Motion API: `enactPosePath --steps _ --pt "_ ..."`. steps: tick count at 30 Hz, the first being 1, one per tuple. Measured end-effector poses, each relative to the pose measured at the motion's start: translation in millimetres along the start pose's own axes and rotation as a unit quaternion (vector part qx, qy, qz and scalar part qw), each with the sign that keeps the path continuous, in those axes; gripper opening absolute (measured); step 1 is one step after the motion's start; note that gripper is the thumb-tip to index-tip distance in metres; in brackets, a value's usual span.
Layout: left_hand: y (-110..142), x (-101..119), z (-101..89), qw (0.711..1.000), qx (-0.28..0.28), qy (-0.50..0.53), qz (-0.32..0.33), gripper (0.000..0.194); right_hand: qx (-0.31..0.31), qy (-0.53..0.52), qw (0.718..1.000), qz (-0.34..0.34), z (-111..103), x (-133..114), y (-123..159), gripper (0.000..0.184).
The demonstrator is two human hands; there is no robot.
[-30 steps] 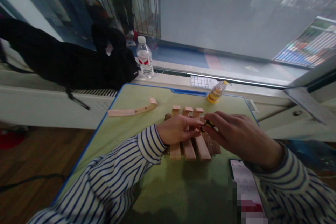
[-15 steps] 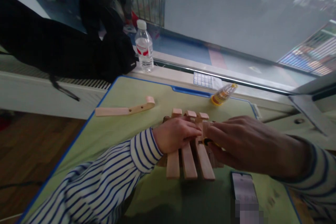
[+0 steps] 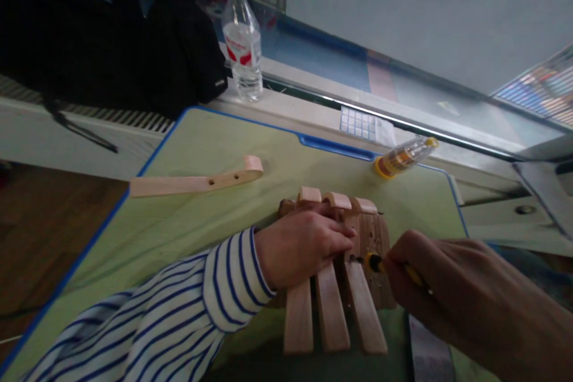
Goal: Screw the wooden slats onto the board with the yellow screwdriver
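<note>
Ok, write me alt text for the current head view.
A person's right-hand grip holds a yellow-and-black tool pointed at the rightmost of three pale, hook-ended wooden strips over a brown wooden board, while the left-hand grip lies across the strips. A fourth such strip lies farther left on the pale green, blue-edged table.

This looks like a classroom, with 1 blue-edged desk (image 3: 179, 233) beside a windowsill (image 3: 304, 114) and wood-look floor (image 3: 36, 233).
</note>
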State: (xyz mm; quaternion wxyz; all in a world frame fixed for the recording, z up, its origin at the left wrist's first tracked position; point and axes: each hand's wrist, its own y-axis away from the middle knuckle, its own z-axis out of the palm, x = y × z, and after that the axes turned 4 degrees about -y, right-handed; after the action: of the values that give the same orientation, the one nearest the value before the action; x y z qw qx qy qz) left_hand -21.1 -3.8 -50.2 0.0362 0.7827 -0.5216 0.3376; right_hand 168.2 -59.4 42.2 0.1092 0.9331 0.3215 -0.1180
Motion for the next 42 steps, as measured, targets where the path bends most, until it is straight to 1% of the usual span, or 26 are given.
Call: enactPosePath --steps 1,4,5,7,10,13,15,17,19,20,22,24,26,29,31,33,35,39,40,42 --pt "0 -1 0.3 1.000 0.002 -0.002 0.006 0.019 0.016 -0.002 1.000 0.022 4 -2 3 0.011" --pt "0 -3 1.3 1.000 0.004 -0.003 0.015 0.018 0.084 0.005 0.995 0.058 13 -9 11 0.015" --pt "1 -3 1.6 1.000 0.003 -0.003 0.015 0.018 0.085 0.004 0.993 0.082 15 -11 13 0.014" --pt "0 -2 2.0 1.000 0.007 -0.004 0.012 0.018 0.092 0.004 0.992 0.085 16 -13 15 0.016" --pt "0 0 2.0 1.000 -0.002 -0.006 0.001 0.019 0.066 0.001 0.995 0.079 11 -15 15 0.014" --pt "0 3 1.6 1.000 -0.001 -0.006 -0.003 0.020 0.044 0.005 0.997 0.061 2 -17 16 0.005" --pt "1 3 1.7 1.000 0.012 -0.006 0.005 0.020 0.035 0.009 0.999 0.031 -5 -18 17 0.010" --pt "1 3 2.1 1.000 0.018 -0.006 0.010 0.019 0.007 0.004 1.000 0.010 -11 -18 17 0.009" --pt "2 2 2.4 1.000 0.019 -0.006 0.012 0.019 -0.031 -0.005 0.999 -0.039 -16 -15 14 0.010" --pt "2 2 2.5 1.000 0.019 -0.007 0.013 0.019 -0.054 -0.022 0.997 -0.052 -18 -14 11 0.010" --pt "2 2 2.0 1.000 0.017 -0.006 0.015 0.019 -0.082 -0.035 0.995 -0.048 -20 -10 4 0.007" --pt "2 1 0.9 1.000 0.010 -0.004 0.011 0.018 -0.087 -0.012 0.993 -0.073 -22 -7 -4 0.003" --pt "1 1 -0.2 1.000 0.005 0.002 0.007 0.018 -0.084 0.016 0.993 -0.084 -24 -6 -10 0.005" --pt "1 -1 -0.5 1.000 -0.001 0.012 0.008 0.018 -0.094 0.003 0.990 -0.101 -24 -4 -15 0.005" --pt "1 -3 0.7 1.000 0.000 0.014 0.008 0.018 -0.085 -0.003 0.991 -0.107 -21 -2 -16 0.008" --pt "1 -5 2.5 1.000 0.004 0.014 0.012 0.019 -0.054 0.011 0.992 -0.112 -16 1 -16 0.010" --pt "2 -7 3.9 1.000 0.003 0.012 0.014 0.019 -0.033 0.019 0.994 -0.101 -10 3 -14 0.011" --pt "2 -7 3.1 1.000 -0.007 0.007 0.009 0.020 -0.007 0.006 0.999 -0.039 0 3 -7 0.011" --pt "2 -6 2.2 1.000 -0.002 0.008 0.007 0.019 0.002 0.002 1.000 -0.019 3 2 -5 0.012" --pt "1 -5 0.1 1.000 -0.023 0.010 -0.002 0.021 0.046 -0.004 0.999 0.014 7 0 -2 0.010"
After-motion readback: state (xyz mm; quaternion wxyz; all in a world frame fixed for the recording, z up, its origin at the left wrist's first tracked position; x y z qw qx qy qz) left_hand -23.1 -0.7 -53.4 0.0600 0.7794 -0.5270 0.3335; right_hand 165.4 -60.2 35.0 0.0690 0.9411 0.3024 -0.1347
